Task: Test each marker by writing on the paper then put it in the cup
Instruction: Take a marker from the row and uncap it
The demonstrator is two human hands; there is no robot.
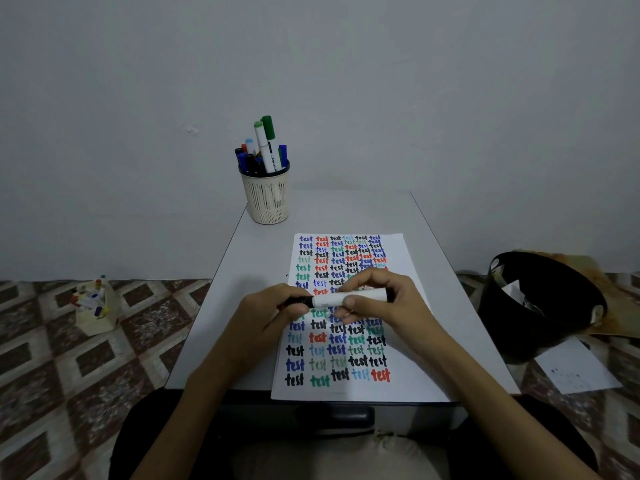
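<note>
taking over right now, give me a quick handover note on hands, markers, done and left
Hands: left hand grips the black cap end of the marker, right hand pinches its white barrel, level above the paper.
The cup stands at the table's far left corner, with other markers standing in it.
Done: paper nearly filled with "test" words.
Left: unclear if this marker was tested; write if needed, then cup it. More markers wait in a box on the floor, left.
</note>
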